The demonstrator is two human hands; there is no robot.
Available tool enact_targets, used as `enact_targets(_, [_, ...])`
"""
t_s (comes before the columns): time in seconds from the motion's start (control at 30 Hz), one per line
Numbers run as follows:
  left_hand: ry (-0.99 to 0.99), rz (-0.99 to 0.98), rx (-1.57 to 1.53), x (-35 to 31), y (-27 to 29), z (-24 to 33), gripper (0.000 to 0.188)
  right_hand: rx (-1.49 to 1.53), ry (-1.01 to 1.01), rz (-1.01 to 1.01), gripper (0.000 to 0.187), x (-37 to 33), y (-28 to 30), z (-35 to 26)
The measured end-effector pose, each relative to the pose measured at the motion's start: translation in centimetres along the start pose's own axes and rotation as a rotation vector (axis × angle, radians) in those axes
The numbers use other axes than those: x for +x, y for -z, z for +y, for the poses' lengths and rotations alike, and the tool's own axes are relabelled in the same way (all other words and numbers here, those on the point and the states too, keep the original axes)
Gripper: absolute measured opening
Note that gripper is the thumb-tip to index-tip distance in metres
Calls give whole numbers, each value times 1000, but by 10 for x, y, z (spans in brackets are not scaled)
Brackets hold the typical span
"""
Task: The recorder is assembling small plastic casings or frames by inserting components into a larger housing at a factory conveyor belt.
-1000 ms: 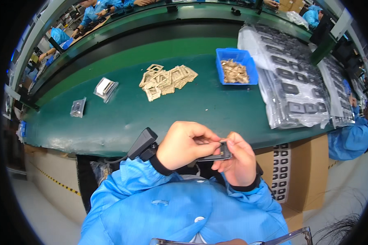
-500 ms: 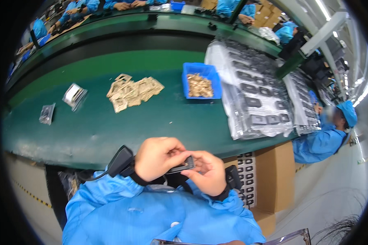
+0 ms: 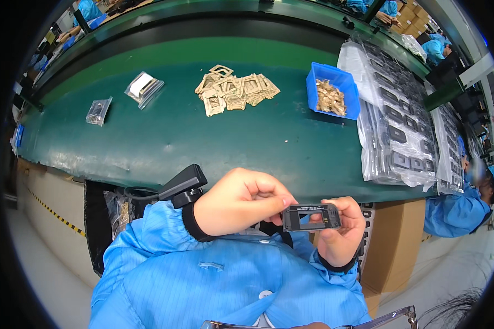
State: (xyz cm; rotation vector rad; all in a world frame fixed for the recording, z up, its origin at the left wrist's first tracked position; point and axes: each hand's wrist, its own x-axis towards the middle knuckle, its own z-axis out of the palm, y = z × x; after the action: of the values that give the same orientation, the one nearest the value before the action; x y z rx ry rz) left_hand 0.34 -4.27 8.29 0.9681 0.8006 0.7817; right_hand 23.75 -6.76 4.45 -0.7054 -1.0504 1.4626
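Observation:
A small black rectangular plastic frame with an opening through its middle is held low in front of my chest, near the bench's front edge. My right hand grips its right end, thumb at the lower edge and fingers behind. At the upper left corner, my left hand has thumb and forefinger pinched together against the frame; whether a small part sits between them I cannot make out. Beyond my hands, a pile of flat tan frames lies on the green bench. A blue bin holds small copper-coloured pieces.
Two clear bags of parts lie at the left. Plastic-wrapped trays of black parts are stacked on the right. A cardboard box stands below the bench. Another person in blue sits at the far right.
The view has shifted, so the bench items appear farther right and higher. My hands have moved apart somewhat, and the black frame is now turned with its broad face showing.

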Motion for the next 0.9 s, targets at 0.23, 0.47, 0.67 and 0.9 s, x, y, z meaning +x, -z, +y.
enact_targets(0.23, [14,-28,-8,-13,-2,0,16,-17,54,9,52,-10,-12,-2])
enact_targets(0.47, [-32,-20,41,-23,-5,-1,14,-97,156,-111,56,-19,-8,-2])
enact_targets(0.67, [-353,25,422,-25,-6,-2,16,-116,224,-171,54,-19,-10,0])
enact_targets(0.9, [-856,84,748,-28,-8,-1,22,-180,458,-323,45,-7,-4,11])
